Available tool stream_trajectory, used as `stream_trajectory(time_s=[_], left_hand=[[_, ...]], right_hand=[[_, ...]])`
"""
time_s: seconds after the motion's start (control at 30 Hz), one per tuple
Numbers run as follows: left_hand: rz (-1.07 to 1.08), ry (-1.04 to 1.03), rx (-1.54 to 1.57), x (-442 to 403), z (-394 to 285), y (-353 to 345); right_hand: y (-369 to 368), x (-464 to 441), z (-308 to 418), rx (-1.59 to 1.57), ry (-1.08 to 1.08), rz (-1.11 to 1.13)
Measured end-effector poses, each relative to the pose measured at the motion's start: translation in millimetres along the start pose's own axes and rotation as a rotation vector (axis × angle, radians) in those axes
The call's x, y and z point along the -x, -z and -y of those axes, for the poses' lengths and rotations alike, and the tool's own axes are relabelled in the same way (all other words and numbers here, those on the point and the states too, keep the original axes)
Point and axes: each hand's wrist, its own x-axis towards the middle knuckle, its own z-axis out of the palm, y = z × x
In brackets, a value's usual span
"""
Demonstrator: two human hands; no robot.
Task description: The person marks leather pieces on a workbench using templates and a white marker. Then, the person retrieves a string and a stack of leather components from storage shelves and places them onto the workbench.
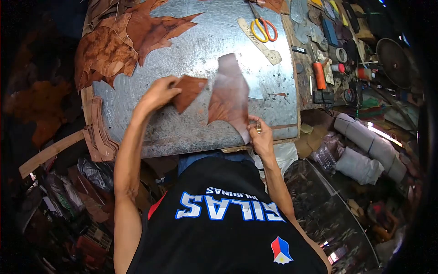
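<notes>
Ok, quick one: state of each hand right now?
Left hand: closed, holding the small brown leather piece.
Right hand: closed, pinching the larger leather piece by its edge.

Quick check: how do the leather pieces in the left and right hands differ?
The small piece in the left hand is much shorter than the long piece in the right hand. The small piece looks mostly brown; the long piece looks paler toward its far end. Both look leathery.
</notes>
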Motion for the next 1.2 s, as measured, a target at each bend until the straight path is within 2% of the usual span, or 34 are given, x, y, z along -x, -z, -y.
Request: stream_trajectory(time_s=[0.07,0.1,0.13,0.17,0.2,0.23,0.27,0.3,0.33,0.4,0.47,0.53,0.6,0.67,0.7,0.77,0.8,0.87,0.9,0.97,1.07,1.2], left_hand=[[-0.079,0.064,0.097,25.6,35.6,14.1],[-0.098,0.076,0.129,38.5,53.0,21.4],[-0.118,0.085,0.163,47.2,64.1,24.9],[-0.113,0.083,0.168,53.5,65.6,24.3],[-0.208,0.148,-0.006,61.3,64.9,25.5],[-0.304,0.221,-0.184,68.9,62.1,27.9],[-0.305,0.241,-0.187,73.6,58.7,24.8],[-0.558,0.032,-0.45,76.6,44.6,15.9],[-0.797,-0.193,-0.716,77.6,28.1,7.0],[-0.546,-0.175,-0.315,80.7,-18.1,-9.0],[-0.577,-0.213,-0.352,81.1,-17.8,-56.7],[-0.482,-0.205,-0.319,79.2,-30.4,-90.5],[-0.481,-0.222,-0.325,81.4,-35.2,-112.5],[-0.483,-0.246,-0.326,81.8,-36.3,-123.2],[-0.454,-0.238,-0.353,82.6,-36.7,-126.5],[-0.393,-0.234,-0.34,79.6,-31.7,-131.0],[-0.403,-0.229,-0.334,75.6,-26.7,-133.1],[-0.427,-0.296,-0.326,70.8,-17.7,-136.3],[-0.432,-0.289,-0.322,71.9,-17.3,-133.9],[-0.401,-0.309,-0.309,75.1,-16.8,-125.4],[-0.383,-0.33,-0.394,72.4,-1.7,-115.1],[-0.384,-0.33,-0.398,68.8,6.0,-103.6]], right_hand=[[-12.4,4.6,-0.7,0.044,0.112,0.084],[-17.0,4.4,-2.6,0.047,-0.009,0.145],[-18.4,3.2,-0.2,0.05,-0.01,0.14],[-19.0,2.4,3.1,0.209,0.131,0.125],[-19.1,0.0,4.8,0.367,0.272,0.116],[-13.7,-7.8,9.6,0.44,0.462,0.019],[-6.2,-16.4,17.7,0.598,0.621,-0.092],[0.1,-31.4,27.2,0.668,0.683,-0.093],[3.4,-44.1,49.0,0.755,0.622,-0.014],[8.5,-76.1,67.1,0.842,0.56,0.079],[11.6,-104.6,70.2,1.034,0.762,0.163],[11.8,-103.3,76.8,1.065,0.721,0.202],[11.3,-97.8,83.2,1.1,0.671,0.234],[11.3,-88.4,86.6,1.064,0.525,0.185],[16.8,-92.3,75.4,1.07,0.524,0.188],[36.4,-108.9,46.2,0.797,0.645,0.019],[44.7,-106.1,54.0,0.805,0.653,0.025],[59.6,-86.3,78.7,0.404,0.204,-0.013],[58.5,-80.7,85.6,0.41,0.206,-0.006],[44.2,-71.0,96.3,0.288,0.076,0.153],[0.4,-78.2,86.3,0.289,0.234,0.36],[-36.1,-89.7,79.9,0.308,0.113,0.412]])
